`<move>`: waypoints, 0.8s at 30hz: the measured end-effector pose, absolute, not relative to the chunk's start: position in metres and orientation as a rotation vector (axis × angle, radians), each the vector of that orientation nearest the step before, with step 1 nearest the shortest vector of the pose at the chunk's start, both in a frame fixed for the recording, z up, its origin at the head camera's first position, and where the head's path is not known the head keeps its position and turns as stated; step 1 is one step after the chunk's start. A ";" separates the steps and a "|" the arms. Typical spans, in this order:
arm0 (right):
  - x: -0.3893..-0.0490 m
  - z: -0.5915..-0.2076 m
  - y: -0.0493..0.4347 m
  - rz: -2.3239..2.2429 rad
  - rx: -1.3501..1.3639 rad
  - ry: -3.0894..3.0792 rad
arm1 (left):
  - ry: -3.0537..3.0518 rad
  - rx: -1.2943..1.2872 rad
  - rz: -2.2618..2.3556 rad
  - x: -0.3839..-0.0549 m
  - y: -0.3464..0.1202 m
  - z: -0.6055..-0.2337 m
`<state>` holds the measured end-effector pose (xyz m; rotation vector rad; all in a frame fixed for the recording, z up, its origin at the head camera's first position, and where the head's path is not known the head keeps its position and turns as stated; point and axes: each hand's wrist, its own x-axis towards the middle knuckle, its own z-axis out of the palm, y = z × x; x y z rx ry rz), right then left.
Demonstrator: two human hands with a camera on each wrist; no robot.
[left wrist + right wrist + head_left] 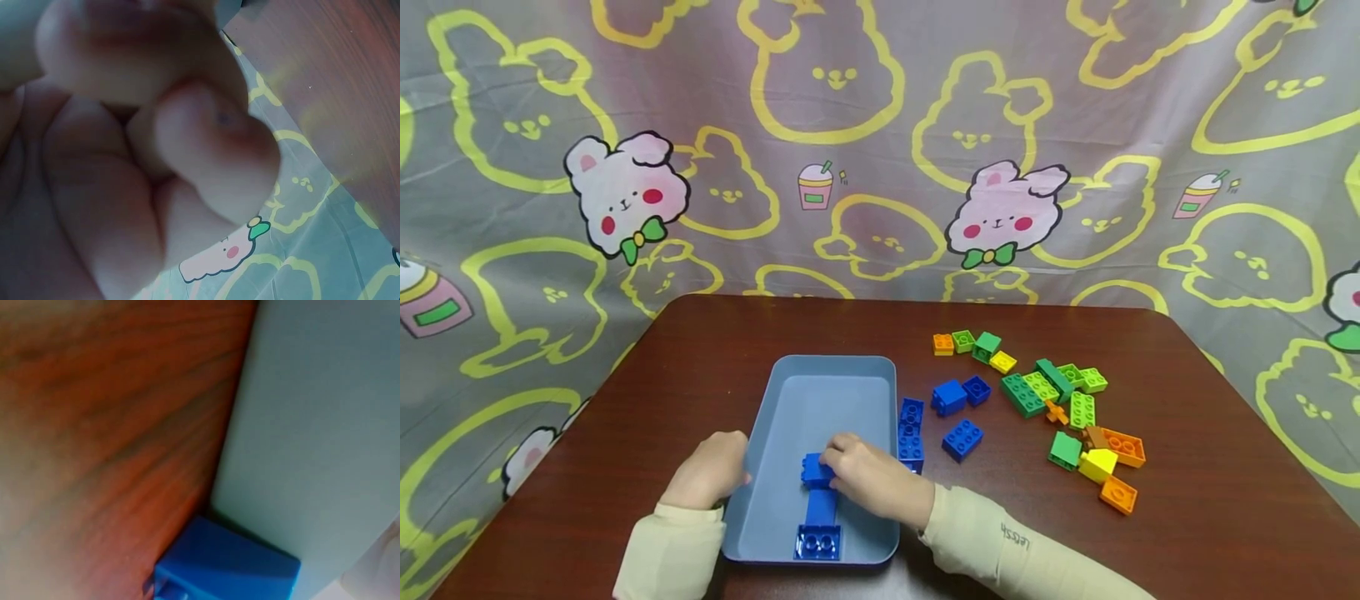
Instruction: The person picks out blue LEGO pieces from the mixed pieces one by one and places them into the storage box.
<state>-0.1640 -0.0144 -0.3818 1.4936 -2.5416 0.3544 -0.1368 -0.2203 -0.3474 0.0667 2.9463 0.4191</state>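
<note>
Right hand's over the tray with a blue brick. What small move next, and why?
I'd probably set the blue brick down in the tray and let go: the right hand has it within the tray's walls, close to other blue bricks there, while more blue bricks lie outside, to the right.

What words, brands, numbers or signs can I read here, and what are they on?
"Lee...sh": dark lettering on the right sleeve; the full word is too small and blurred to read surely.
Blue bricks, tray, curtain: no readable text.
</note>
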 end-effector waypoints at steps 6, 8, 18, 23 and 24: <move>-0.162 -0.380 -0.013 0.317 1.493 -2.556 | 2.930 0.055 0.407 -0.137 -0.221 -0.348; -0.161 -0.379 -0.012 0.313 1.482 -2.561 | 2.926 0.049 0.407 -0.137 -0.221 -0.349; -0.162 -0.367 0.004 0.391 1.397 -2.508 | 2.908 0.031 0.411 -0.138 -0.221 -0.349; -0.160 -0.366 0.011 0.399 1.392 -2.523 | 2.909 0.039 0.412 -0.139 -0.222 -0.350; -0.160 -0.366 0.013 0.398 1.392 -2.526 | 2.909 0.040 0.413 -0.139 -0.222 -0.350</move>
